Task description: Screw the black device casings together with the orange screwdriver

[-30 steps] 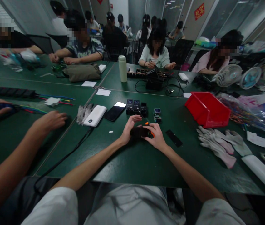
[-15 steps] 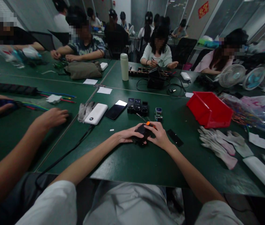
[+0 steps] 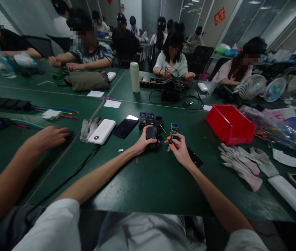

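Left grip [image 3: 142, 143] is clasping small black rectangular module [image 3: 152, 133]; right grip [image 3: 178, 150] is pinching orange-handled screwdriver [image 3: 171, 141], fastening not yet begun.

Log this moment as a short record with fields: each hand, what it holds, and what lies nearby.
left hand: left hand grips a small black box resting on the green table
right hand: right hand holds an orange-handled screwdriver, apart from the box
just behind the hands: row of small black modules, one small blue-topped module
left of the hands: black phone, white power bank
right of the hands: red bin, pale work gloves
co-worker: another person's hand on the table at the left
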Available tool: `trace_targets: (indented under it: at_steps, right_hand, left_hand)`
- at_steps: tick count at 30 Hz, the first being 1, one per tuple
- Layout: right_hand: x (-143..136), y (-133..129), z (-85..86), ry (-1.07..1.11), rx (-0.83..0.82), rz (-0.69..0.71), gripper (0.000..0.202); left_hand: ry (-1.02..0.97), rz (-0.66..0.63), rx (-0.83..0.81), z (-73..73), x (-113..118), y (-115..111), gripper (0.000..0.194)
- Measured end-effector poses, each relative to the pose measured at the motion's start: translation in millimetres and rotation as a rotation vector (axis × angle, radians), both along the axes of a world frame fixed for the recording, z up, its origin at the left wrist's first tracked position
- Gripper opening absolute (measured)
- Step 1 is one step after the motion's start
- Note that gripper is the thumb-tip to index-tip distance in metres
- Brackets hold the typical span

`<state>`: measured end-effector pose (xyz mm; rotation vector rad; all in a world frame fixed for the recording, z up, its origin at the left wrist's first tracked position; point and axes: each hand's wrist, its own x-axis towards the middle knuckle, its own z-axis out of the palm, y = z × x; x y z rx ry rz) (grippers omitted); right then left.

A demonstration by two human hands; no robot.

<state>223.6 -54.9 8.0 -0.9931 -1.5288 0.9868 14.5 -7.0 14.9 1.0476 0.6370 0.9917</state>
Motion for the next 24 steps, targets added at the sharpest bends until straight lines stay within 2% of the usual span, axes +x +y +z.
trace_targets:
  at_steps: [6, 12, 24]
  right_hand:
    - [16, 5, 9.8, -0.043, -0.084, -0.029, 0.028]
    - [24, 7, 16.4, -0.295, -0.022, -0.105, 0.024]
    - [29, 9, 20.3, -0.413, 0.056, -0.089, 0.025]
  left_hand:
    - [-0.060, 0.011, 0.033, -5.4, -4, 4, 0.076]
    - [-0.057, 0.044, 0.070, -8.5, -5, 6, 0.076]
    - [0.040, 0.107, 0.132, -12.1, -5, 6, 0.078]
